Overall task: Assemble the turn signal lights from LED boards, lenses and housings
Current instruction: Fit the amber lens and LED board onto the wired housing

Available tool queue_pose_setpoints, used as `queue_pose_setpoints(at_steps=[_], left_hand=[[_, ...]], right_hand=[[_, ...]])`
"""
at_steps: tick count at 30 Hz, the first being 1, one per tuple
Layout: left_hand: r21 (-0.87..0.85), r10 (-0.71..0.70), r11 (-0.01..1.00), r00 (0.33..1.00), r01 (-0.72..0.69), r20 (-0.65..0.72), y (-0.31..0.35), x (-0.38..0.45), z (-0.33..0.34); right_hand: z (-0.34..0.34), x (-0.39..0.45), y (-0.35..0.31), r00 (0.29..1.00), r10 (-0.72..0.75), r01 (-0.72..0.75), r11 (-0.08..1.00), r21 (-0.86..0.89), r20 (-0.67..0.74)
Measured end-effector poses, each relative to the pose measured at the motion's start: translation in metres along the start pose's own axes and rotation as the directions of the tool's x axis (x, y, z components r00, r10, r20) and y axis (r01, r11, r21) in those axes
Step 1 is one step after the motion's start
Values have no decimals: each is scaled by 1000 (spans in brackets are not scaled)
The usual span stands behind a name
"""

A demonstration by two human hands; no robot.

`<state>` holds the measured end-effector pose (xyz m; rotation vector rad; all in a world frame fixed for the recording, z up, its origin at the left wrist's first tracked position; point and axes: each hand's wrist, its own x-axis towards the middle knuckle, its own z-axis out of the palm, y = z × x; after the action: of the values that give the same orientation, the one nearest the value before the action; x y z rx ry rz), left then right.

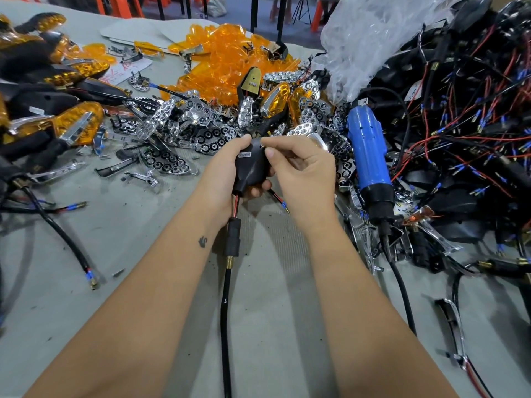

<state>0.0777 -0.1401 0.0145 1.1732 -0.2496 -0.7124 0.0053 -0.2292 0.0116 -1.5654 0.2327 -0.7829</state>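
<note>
Black plastic turn signal housing, held back-side up above the grey table, mid-frame. Shell is glossy, tapered, teardrop-like, with a small white label reading a voltage rating near its far end. Red and black wires leave its near end and run into a black rubber stalk with a brass threaded collar, which hangs toward the table's near edge.

Left hand grips the housing from the left side, fingers curled underneath, thumb up along the far edge. Right hand at the housing's far right corner: thumb and forefinger pinched together there, on something too small to make out; other fingers loosely curled. A short red-black lead with a blue-sleeved tip pokes out below the right palm.

Around it:
- Heap of chrome honeycomb reflector pieces just beyond the hands
- Pile of clear amber plastic lenses farther back
- Finished amber-and-black signal lights stacked at the left
- Blue-bodied electric screwdriver with black nose lying to the right, tip toward the near side
- Tangle of black housings with red and black wires far right
- Crumpled clear plastic bag behind the screwdriver
</note>
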Motion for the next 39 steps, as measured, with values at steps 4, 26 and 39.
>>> queue_pose_setpoints(at_steps=[4,26,39], left_hand=[[-2,6,1000,1000,-6,-12,-1,1,-1],[-195,-38,980,999,32,-27,-3,6,-2],[-290,-61,954,997,73,52,-4,13,-5]], right_hand=[[0,0,1,1000,-17,17,1000,-17,-9],[-4,2,0,981,-189,147,847,-511,-31],[-73,34,-15,911,54,-411,113,-904,-408]])
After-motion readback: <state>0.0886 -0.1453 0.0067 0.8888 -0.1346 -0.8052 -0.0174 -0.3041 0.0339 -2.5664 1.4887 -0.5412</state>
